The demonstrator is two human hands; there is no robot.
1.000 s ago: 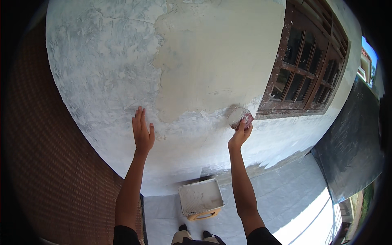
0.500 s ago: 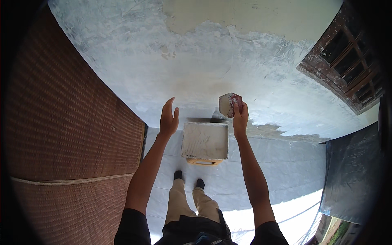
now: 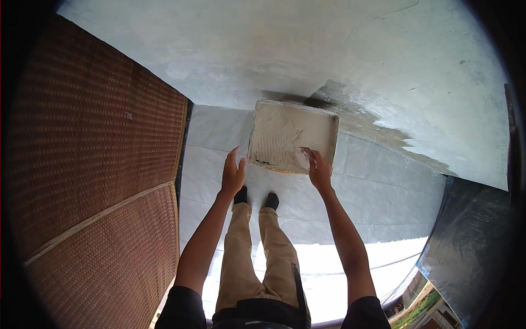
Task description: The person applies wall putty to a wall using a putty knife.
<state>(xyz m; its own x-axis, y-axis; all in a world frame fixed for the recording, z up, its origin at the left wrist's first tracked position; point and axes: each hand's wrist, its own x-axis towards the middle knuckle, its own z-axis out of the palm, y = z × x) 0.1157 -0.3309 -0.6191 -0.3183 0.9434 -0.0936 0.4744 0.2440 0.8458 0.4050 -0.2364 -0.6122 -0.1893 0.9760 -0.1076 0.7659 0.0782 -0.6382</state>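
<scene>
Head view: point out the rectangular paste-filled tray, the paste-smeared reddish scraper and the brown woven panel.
Rectangular paste-filled tray (image 3: 252, 131): head view, left rim.
Paste-smeared reddish scraper (image 3: 304, 157): head view, its exposed part.
Brown woven panel (image 3: 116, 156): head view, middle of its surface.

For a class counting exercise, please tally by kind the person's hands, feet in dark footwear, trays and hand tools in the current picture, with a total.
Left hand and right hand: 2
Left foot and right foot: 2
Tray: 1
Hand tool: 1
Total: 6
</scene>
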